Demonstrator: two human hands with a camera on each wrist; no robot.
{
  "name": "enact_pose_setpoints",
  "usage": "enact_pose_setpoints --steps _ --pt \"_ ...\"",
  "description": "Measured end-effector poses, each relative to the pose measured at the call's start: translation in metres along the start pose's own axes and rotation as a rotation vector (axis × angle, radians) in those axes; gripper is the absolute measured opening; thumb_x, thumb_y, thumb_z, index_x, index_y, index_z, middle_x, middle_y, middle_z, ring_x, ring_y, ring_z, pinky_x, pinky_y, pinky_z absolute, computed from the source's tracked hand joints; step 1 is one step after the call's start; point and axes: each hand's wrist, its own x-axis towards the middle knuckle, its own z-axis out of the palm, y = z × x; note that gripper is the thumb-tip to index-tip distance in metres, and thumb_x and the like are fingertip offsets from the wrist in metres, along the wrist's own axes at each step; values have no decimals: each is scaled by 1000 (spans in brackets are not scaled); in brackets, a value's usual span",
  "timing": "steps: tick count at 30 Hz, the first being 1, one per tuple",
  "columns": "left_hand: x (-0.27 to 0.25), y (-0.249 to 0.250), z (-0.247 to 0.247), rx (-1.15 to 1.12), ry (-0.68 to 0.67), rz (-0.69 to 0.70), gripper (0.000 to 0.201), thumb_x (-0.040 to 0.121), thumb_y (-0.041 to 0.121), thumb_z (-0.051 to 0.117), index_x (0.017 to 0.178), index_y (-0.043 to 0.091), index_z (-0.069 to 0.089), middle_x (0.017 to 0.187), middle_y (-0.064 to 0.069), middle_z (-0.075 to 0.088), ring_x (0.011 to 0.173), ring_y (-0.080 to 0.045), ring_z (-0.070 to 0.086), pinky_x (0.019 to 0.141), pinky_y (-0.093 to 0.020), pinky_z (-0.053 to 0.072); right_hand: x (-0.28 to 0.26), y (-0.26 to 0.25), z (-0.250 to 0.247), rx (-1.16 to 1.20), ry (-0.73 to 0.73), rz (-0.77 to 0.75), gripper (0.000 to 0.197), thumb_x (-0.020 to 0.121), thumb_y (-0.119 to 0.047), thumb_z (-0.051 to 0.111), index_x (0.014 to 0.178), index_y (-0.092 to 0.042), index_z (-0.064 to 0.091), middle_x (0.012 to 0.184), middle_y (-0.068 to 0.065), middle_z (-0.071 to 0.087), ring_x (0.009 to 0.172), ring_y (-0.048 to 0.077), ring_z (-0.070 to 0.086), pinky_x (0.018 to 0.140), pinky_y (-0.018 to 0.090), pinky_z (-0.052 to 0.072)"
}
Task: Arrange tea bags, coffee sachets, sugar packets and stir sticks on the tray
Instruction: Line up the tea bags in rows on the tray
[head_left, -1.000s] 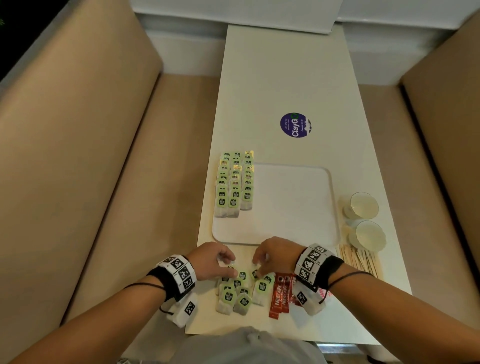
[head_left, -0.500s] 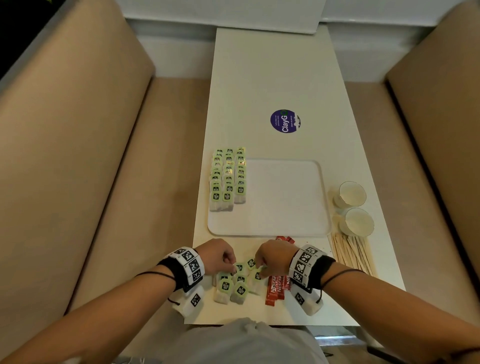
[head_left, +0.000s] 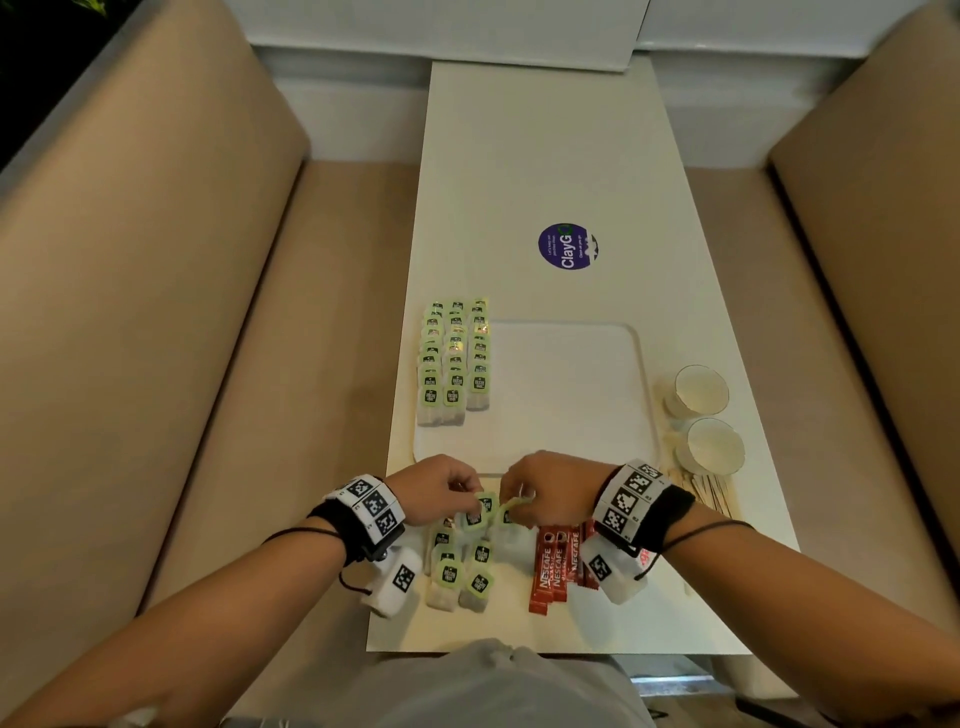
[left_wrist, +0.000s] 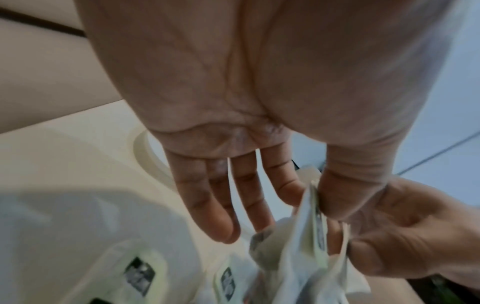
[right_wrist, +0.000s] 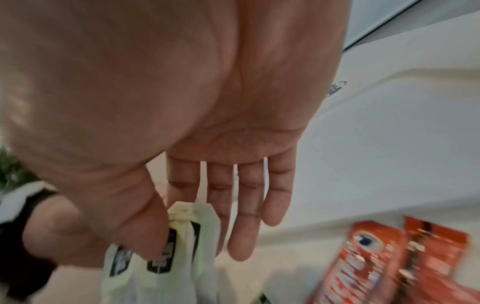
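Both hands meet just before the near rim of the white tray (head_left: 566, 395). My left hand (head_left: 467, 496) pinches a small bunch of green-tagged tea bags (left_wrist: 311, 230) between thumb and forefinger, the other fingers straight. My right hand (head_left: 511, 501) pinches tea bags (right_wrist: 182, 236) the same way. The held bags hang a little above the loose tea bags (head_left: 460, 569) on the table. Three rows of tea bags (head_left: 454, 358) lie along the tray's left side. Red coffee sachets (head_left: 558, 566) lie under my right wrist. Wooden stir sticks (head_left: 706, 491) lie right of the tray.
Two white paper cups (head_left: 701, 389) (head_left: 716, 447) stand right of the tray, beyond the sticks. A purple round sticker (head_left: 567, 247) sits on the far tabletop. Beige bench seats flank the narrow table on both sides.
Both hands have risen slightly from the loose pile, each lifting tea bags off the table. The view has shifted a little.
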Motion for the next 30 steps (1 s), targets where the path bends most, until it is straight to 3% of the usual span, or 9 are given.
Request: enact_pose_setpoints --steps 2,5,10,12,14,16,21,26,30 --pt "0 5 -3 -112 11 -6 8 80 24 63 74 19 66 71 0 64 70 -12 56 73 -32 47 2 -2 -9 55 35 -12 10 92 -39 64 98 -33 70 81 -15 68 66 -2 61 67 25 49" --pt "2 14 -2 -414 68 -71 8 80 22 58 75 16 58 71 3 55 70 -12 51 69 -25 45 6 -4 -22 89 118 -46 16 95 -37 64 103 -27 72 92 -10 70 66 1 58 64 21 43" --pt "7 19 -4 -809 100 -115 9 97 3 49 92 3 56 93 -23 60 88 -34 64 86 -52 56 16 -5 -32 172 210 -52 15 97 -29 63 107 -22 73 79 -16 64 60 -7 54 59 12 38" --pt "5 22 -6 -892 86 -84 9 97 1 48 103 2 55 99 -26 64 89 -40 66 75 -50 59 21 -4 -33 220 234 -57 14 96 -26 65 107 -21 72 82 -14 68 63 -6 57 62 12 40" --pt "3 23 -8 -829 33 -30 24 97 0 47 120 3 51 107 -26 68 90 -42 67 61 -38 59 25 -3 -36 270 258 -60 15 95 -22 66 110 -19 70 89 -11 70 68 -4 59 68 14 44" --pt "2 22 -11 -739 -5 11 33 94 0 50 127 6 49 113 -21 71 91 -38 69 59 -32 56 27 -3 -38 324 274 -66 16 95 -20 68 111 -18 69 95 -7 71 73 1 61 73 20 50" --pt "4 21 -14 -623 35 -16 14 99 4 54 112 6 60 109 -12 74 80 -24 71 56 -26 53 32 0 -34 422 278 -88 18 94 -17 69 113 -16 69 100 -3 72 82 19 68 80 27 55" --pt "7 15 -15 -554 116 10 10 100 4 56 107 8 60 101 -16 70 68 -17 68 51 -23 48 38 5 -27 415 346 -6 23 95 -21 68 117 -24 64 102 -10 65 69 4 57 71 16 46" --pt "8 12 -18 -554 207 26 14 97 3 60 107 13 60 86 -5 71 66 -15 69 53 -24 51 39 9 -21 420 374 46 21 94 -38 69 110 -25 64 102 -11 66 62 -5 55 68 16 42"
